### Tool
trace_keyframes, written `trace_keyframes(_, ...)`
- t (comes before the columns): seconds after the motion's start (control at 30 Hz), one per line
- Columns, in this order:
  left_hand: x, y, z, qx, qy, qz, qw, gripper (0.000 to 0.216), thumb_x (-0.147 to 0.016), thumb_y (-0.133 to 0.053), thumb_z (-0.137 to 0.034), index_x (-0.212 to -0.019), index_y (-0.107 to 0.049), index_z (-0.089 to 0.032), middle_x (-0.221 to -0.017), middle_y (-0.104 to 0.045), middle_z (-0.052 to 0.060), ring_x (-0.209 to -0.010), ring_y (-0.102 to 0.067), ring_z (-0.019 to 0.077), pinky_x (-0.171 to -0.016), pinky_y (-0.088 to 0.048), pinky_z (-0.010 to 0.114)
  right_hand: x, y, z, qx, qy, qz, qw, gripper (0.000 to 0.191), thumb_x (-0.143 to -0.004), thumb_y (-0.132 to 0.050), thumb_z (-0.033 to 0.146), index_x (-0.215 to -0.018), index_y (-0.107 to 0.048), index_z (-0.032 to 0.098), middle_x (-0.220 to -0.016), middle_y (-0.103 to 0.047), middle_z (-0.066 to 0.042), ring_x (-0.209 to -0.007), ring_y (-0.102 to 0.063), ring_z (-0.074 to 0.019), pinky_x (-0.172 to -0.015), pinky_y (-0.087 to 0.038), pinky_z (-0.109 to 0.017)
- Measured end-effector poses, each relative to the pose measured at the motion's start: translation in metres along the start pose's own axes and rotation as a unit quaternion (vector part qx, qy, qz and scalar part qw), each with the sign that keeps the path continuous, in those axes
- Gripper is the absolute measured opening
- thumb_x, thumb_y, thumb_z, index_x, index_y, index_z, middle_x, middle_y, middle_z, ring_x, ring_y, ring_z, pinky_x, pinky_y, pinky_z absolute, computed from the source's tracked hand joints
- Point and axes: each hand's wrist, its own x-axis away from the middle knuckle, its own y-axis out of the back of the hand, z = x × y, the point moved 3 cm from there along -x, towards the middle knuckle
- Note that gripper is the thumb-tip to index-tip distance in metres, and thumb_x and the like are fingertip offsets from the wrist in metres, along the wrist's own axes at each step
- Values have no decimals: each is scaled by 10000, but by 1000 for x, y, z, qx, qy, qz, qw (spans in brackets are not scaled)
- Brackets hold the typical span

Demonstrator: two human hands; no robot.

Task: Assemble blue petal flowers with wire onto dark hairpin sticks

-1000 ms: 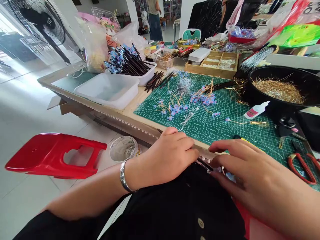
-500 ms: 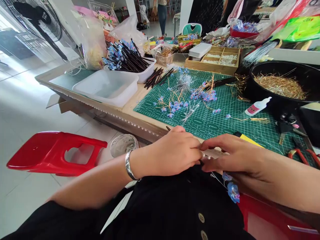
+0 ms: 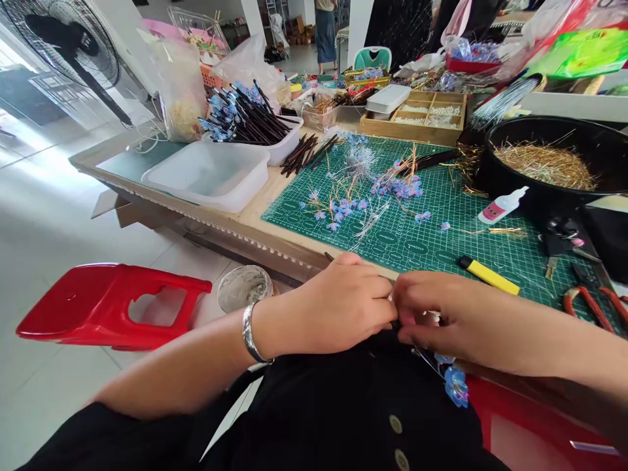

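a dark stick [image 3: 329, 257] lies at the centre of the frame, just above the dark clothing and mostly hidden by the left hand [image 3: 336, 306]; one thin tip pokes out above the knuckles, and a bit of its other end shows between the two hands. the left hand is curled closed around it, back of the hand up. the right hand [image 3: 441, 307] comes in from the right edge, fingers bent, thumb and fingertips brought close together by the stick's end with a small gap behind them; i cannot tell whether they pinch the stick or only touch it. blue flowers [image 3: 456, 386] on thin wire hang just below that hand, lower right of centre.

above the hands spreads a green cutting mat [image 3: 409, 250], with loose blue sprigs [image 3: 346, 208] near its middle. a yellow tool [image 3: 493, 276] lies just above the right wrist, and red-handled pliers [image 3: 594, 304] sit at the right edge. a small bottle [image 3: 503, 206] lies near a black basin [image 3: 608, 154] of golden wire, upper right. at upper left, a white tub [image 3: 284, 152] holds dark sticks with blue flowers, beside a white tray [image 3: 209, 176]. a red stool [image 3: 98, 301] is at left.
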Motion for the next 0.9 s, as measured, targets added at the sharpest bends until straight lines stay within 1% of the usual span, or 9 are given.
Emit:
trace_keyframes(0.1,2,0,1,-6,1,4,1000,283,-996,-468,-194,-798,-670,-184,-832,-660,25,-758,-528,164,-723,-267,378,-1,0,-2,-44,-13,1,999,241,-918,-548,321,-710,-581,201,-835,-614,-3,-772,-552,-158,-673,-422,-286)
trace_keyframes(0.23,6,4,3,4,1,7,1000,241,-991,-498,-234,-848,-688,-193,-805,-638,9,-722,-503,155,-729,-275,367,4,7,-9,-119,-14,13,993,240,-908,-563,328,-711,-622,205,-824,-626,-2,-746,-581,-143,-660,-444,-247)
trace_keyframes(0.4,6,6,3,17,-7,4,1000,196,-980,-533,-242,-875,-693,-198,-809,-638,5,-743,-523,153,-729,-281,351,10,11,-10,-121,33,7,992,226,-931,-571,322,-741,-630,214,-870,-627,0,-807,-608,-146,-705,-478,-247)
trace_keyframes(0.47,5,5,2,22,-12,3,1000,196,-979,-541,-251,-872,-698,-202,-814,-644,6,-751,-531,153,-725,-280,351,12,10,-7,-99,50,14,994,178,-938,-571,302,-807,-672,236,-977,-636,4,-879,-619,-145,-755,-492,-252)
trace_keyframes(0.53,5,3,2,22,-12,6,1000,198,-979,-543,-258,-876,-702,-202,-825,-655,9,-757,-535,155,-724,-279,356,14,10,-4,-73,53,14,996,127,-935,-582,280,-942,-709,280,-1116,-625,10,-986,-614,-153,-828,-496,-264)
trace_keyframes(0.6,6,3,2,21,-12,5,1000,195,-977,-544,-252,-877,-703,-200,-835,-667,11,-760,-539,156,-720,-277,359,14,9,-1,-56,61,25,996,167,-937,-574,255,-1030,-704,303,-1164,-610,11,-1039,-600,-157,-868,-492,-275)
trace_keyframes(0.7,8,3,2,23,-11,-4,1000,210,-977,-542,-240,-840,-694,-195,-833,-671,11,-757,-544,155,-718,-281,359,11,7,1,-52,79,43,995,147,-944,-547,220,-878,-675,247,-1069,-614,3,-977,-600,-149,-841,-495,-270)
trace_keyframes(0.77,9,4,1,20,-8,-9,1000,221,-982,-536,-243,-837,-694,-192,-826,-667,12,-750,-547,154,-720,-292,358,8,7,1,-57,77,29,995,170,-937,-544,206,-804,-648,225,-1053,-608,-6,-954,-603,-150,-824,-503,-268)
trace_keyframes(0.9,14,7,-1,29,8,5,1000,200,-987,-539,-267,-921,-712,-192,-835,-665,20,-767,-564,167,-721,-346,351,11,4,-6,-67,78,-7,995,172,-932,-571,268,-810,-692,258,-1119,-614,-19,-961,-640,-175,-802,-544,-265)
